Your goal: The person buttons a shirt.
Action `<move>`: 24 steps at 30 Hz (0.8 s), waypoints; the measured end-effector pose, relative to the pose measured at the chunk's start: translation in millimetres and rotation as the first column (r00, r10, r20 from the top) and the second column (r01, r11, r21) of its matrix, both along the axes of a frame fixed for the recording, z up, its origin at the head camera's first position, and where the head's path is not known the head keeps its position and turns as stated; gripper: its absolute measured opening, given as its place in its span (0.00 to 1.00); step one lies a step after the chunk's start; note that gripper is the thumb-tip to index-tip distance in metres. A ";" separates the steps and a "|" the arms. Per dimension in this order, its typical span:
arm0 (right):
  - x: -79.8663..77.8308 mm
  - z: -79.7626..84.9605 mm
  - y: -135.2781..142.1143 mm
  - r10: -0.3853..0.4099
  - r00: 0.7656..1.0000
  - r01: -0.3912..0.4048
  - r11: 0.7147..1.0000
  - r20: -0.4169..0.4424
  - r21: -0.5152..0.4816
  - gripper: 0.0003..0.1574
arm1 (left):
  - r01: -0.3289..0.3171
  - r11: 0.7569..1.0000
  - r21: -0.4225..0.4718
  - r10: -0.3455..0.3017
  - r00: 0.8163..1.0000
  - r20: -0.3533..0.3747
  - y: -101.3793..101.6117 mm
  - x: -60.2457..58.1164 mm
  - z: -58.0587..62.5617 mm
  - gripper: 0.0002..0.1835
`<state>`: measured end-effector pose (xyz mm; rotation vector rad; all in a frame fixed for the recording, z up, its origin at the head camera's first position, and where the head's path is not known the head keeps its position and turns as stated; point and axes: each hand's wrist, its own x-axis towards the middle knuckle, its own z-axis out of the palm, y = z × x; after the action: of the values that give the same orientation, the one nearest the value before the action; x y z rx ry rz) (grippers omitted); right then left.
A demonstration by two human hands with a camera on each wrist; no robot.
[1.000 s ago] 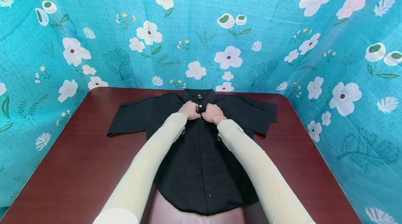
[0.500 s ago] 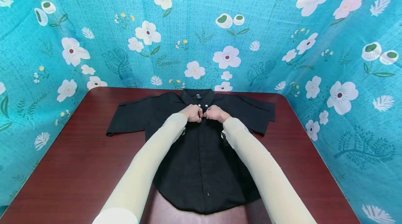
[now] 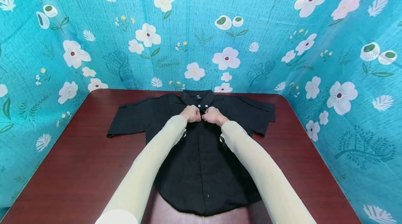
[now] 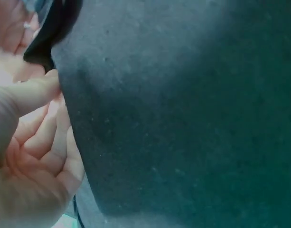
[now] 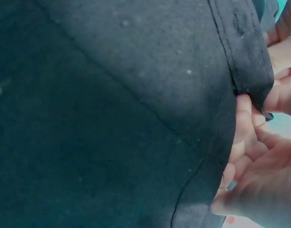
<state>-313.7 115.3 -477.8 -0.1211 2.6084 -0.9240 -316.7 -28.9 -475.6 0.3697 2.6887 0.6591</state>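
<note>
Left hand (image 3: 192,113) and right hand (image 3: 214,116) pinched black shirt (image 3: 185,182) at its front opening, side by side, just below the collar (image 3: 205,95)

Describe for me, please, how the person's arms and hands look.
The left sleeve and right sleeve are long and cream, with a white oval low on the left one. The left hand and right hand are bare. A dark item peeks from under each sleeve's end, too small to identify.
</note>
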 end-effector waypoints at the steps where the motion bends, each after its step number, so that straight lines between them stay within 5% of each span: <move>1: -0.3 -1.6 -0.2 0.005 1.000 -0.005 1.000 -0.007 0.008 0.24 | -0.005 1.000 0.019 0.005 1.000 0.006 -0.7 -0.1 -1.2 0.06; 7: -0.2 -9.2 -1.0 0.006 0.999 -0.006 1.000 -0.041 0.008 0.28 | -0.121 0.977 0.174 0.102 0.988 0.113 -1.8 1.8 -2.6 0.07; 14: 0.3 -8.5 2.1 0.047 0.998 -0.050 0.997 -0.053 -0.056 0.18 | -0.321 0.898 0.300 0.229 0.924 0.305 -3.0 2.0 0.6 0.09; 20: -0.2 -5.5 7.9 0.056 0.998 -0.050 0.982 0.030 -0.182 0.09 | -0.321 0.923 0.211 0.258 0.925 0.277 -0.7 -4.3 0.1 0.12; 24: -1.6 -6.2 9.9 0.040 0.996 -0.018 0.971 0.084 -0.239 0.07 | -0.331 0.919 0.213 0.261 0.918 0.298 -0.6 -4.4 -0.3 0.11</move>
<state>-315.3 125.2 -484.1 -0.1761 2.4002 -1.2018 -321.1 -29.5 -475.9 -0.0718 2.4238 1.0755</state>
